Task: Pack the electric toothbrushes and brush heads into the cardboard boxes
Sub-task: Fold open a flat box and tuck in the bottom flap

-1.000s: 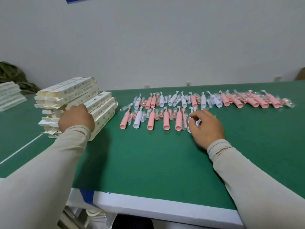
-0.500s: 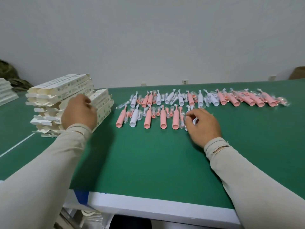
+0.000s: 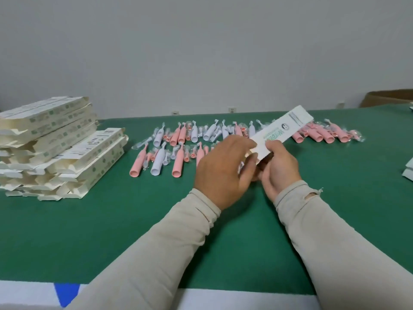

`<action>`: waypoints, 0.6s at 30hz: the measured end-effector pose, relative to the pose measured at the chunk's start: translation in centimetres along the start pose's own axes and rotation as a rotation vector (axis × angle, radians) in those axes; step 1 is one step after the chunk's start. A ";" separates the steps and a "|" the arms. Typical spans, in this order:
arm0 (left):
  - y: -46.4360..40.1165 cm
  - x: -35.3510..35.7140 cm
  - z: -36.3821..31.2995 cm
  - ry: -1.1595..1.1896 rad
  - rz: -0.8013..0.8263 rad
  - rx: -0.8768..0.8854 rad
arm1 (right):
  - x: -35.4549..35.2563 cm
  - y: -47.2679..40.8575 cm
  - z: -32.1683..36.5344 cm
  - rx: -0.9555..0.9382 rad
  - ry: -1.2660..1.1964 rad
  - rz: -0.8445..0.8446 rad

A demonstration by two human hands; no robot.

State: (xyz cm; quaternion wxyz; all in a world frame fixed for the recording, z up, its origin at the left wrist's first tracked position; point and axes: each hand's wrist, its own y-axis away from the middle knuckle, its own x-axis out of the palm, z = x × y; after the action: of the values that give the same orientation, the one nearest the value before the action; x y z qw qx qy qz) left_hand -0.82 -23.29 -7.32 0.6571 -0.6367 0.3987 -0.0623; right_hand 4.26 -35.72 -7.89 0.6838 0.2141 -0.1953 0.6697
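Both of my hands meet over the middle of the green table on one white cardboard box that slants up to the right. My right hand grips its near part, thumb on top. My left hand holds the box's near end with thumb and fingertips. What lies between my palms is hidden. A stack of flat white boxes stands at the left. Pink and white toothbrushes and wrapped brush heads lie in rows behind my hands, with more pink toothbrushes to the right.
A brown carton sits at the far right by the grey wall. The table's white front edge runs just below my forearms, with a blue mark at its left.
My left hand left the stack with a box and came to the centre. My right hand lifted off the toothbrush row and took hold of the box too. The camera view shifted right.
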 end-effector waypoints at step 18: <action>0.3 -0.2 6.7 1.578 -0.309 -1.285 | 0.9 0.8 -3.3 -0.245 0.557 0.283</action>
State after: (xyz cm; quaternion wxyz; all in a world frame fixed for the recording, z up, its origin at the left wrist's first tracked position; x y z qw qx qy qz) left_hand 2.95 -17.80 -8.37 -0.2717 -0.6901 0.5886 -0.3218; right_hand 3.40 -33.09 -10.09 0.6316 -0.0901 -0.1078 0.7624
